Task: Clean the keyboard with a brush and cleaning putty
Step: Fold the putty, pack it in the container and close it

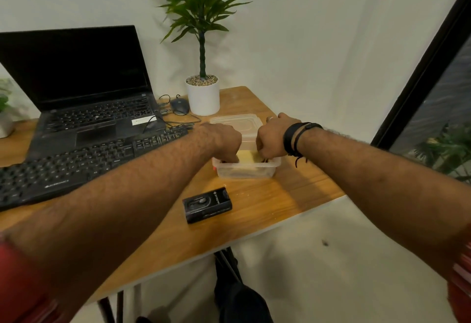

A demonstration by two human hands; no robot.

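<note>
Both forearms run in from the near edge and meet at the clear plastic tub (246,171) on the wooden desk (257,210). Left hand (224,143) and right hand (271,141) are knuckles-up with fingers curled down into the open tub, one at each end. Pale yellow putty (248,157) shows in the gap between them, directly under and between the two grips. Fingertips are hidden below the rim, so I can't confirm whether either hand actually has hold of the putty or is only reaching for it.

Tub lid (237,122) lies just beyond the hands, touching the tub's far side.

Key relation: keyboard (89,159) lies off to the left of the grip, long axis running left-right and slightly away, its right end just beside the left hand. Left hand is the nearer one; my read is the putty lifts straight up, then travels left.

Black box (207,204) sits on the near side of the tub. No brush identifiable.
</note>
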